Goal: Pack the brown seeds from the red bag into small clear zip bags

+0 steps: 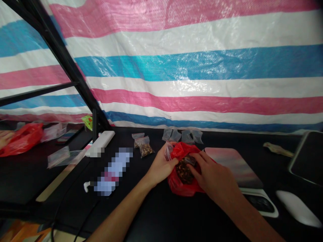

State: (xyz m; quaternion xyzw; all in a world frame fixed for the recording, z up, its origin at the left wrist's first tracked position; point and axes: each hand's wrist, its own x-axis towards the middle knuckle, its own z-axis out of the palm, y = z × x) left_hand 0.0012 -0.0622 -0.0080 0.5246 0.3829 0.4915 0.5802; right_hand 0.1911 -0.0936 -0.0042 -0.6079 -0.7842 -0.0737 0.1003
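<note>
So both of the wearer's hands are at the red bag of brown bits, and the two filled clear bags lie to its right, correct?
Not quite: the head view shows the two filled clear bags left of the red bag of brown bits. The left hand and right hand are indeed at it.

On the table (151,215), a bag (178,186) is standing near the middle with small pieces (184,173) lying inside, a row of packets (186,136) is lying behind it, two filled packets (145,149) are resting behind-left, a mouse (300,206) is sitting right, and a sheet (202,67) is hanging behind everything.
</note>
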